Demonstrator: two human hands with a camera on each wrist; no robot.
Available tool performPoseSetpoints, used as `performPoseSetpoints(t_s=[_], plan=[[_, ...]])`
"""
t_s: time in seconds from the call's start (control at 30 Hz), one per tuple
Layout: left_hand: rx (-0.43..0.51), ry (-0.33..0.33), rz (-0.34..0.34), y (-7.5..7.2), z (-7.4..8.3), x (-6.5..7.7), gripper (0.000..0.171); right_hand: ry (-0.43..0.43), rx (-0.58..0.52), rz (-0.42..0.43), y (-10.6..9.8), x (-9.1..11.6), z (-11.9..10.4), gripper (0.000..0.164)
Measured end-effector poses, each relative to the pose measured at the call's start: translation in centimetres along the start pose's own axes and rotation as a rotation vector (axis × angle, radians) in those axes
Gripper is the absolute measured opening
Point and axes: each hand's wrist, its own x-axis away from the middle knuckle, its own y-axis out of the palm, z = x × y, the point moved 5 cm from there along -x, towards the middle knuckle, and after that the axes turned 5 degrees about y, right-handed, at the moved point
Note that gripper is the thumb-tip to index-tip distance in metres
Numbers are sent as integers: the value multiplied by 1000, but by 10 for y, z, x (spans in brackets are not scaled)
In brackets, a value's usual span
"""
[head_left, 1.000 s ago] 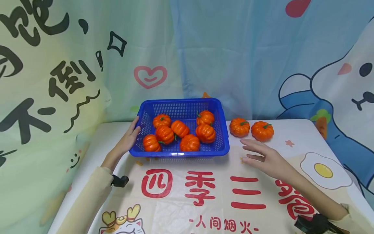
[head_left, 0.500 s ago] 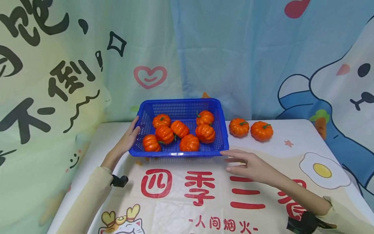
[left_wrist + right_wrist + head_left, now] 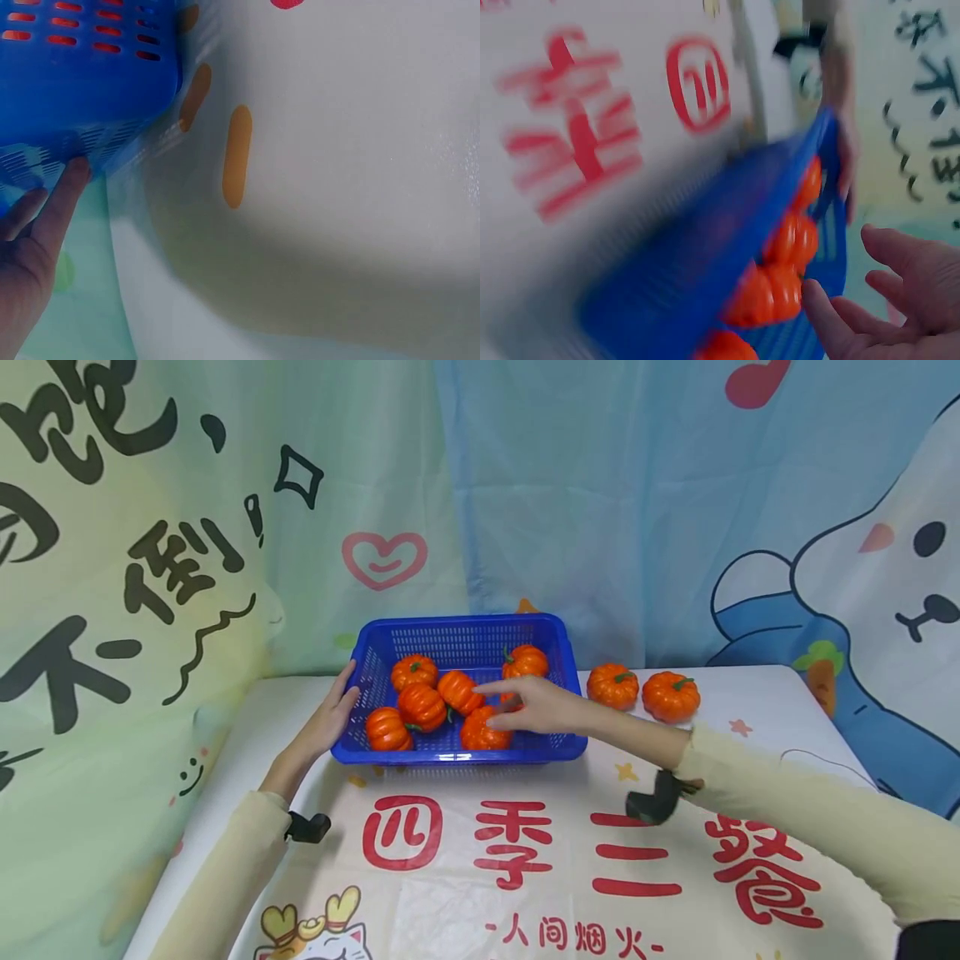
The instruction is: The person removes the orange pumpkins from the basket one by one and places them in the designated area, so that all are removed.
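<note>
A blue plastic basket (image 3: 420, 759) with slotted sides stands on the table and holds several small glossy orange pumpkins (image 3: 422, 707) with green stems. My left hand (image 3: 332, 714) rests against the basket's left side, its fingers extended along the wall; the left wrist view shows a fingertip touching the slotted wall. Over the basket's right half reaches my right hand (image 3: 536, 703), fingers loosely spread and grasping nothing. Its fingertips are right at a middle pumpkin (image 3: 459, 692) and a front pumpkin (image 3: 486, 730). It partly covers a pumpkin at the right.
Two more pumpkins, one (image 3: 613, 686) nearer the basket and another (image 3: 671, 697) farther right, sit on the table. A printed cloth (image 3: 570, 827) with red characters covers the tabletop. Behind the basket hangs a patterned curtain (image 3: 555, 527).
My right hand has moved left from beside the two loose pumpkins, past the basket's front right corner, and is now over the basket. My left hand has stayed at the basket's side.
</note>
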Motion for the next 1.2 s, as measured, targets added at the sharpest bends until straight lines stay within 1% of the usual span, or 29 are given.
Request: performPoseSetpoints(t_s=[0.13,0.27,0.37,0.47,0.5,0.57,0.63,0.67,0.73,0.77,0.83,0.97,1.0,1.1,1.2], plan=[[-5,1,2,1,-1,1,57,34,130,43,-9,-62,-8,51],[7,5,-1,1,-1,0,57,67,223,62,-7,-118,-13,49],[10,0,-4,1,-2,0,57,105,251,31,-1,-148,-17,50],[8,-5,0,1,0,0,57,157,290,-8,3,-169,-20,52],[6,-6,2,1,-1,-1,57,184,297,-19,3,-173,-20,53],[-2,-3,9,2,-12,-5,57,218,308,-23,4,-179,-19,53],[-18,-1,13,2,-24,-10,58,249,287,-35,6,-188,-15,54],[-26,-1,17,1,-30,-12,58,256,282,-46,8,-194,-11,55],[-31,5,27,0,-42,-15,58,268,271,-69,13,-200,-10,56],[-32,7,28,0,-43,-15,58,251,259,-68,17,-211,-1,57],[-30,7,32,-1,-44,-15,58,267,267,-102,23,-223,8,59],[-23,15,25,0,-42,-15,58,294,220,-138,33,-227,17,60],[-24,15,23,0,-42,-15,58,322,211,-159,34,-221,12,61],[-19,23,24,1,-42,-15,58,325,188,-156,34,-212,7,61],[-12,29,30,2,-42,-15,58,334,207,-159,33,-209,5,62]])
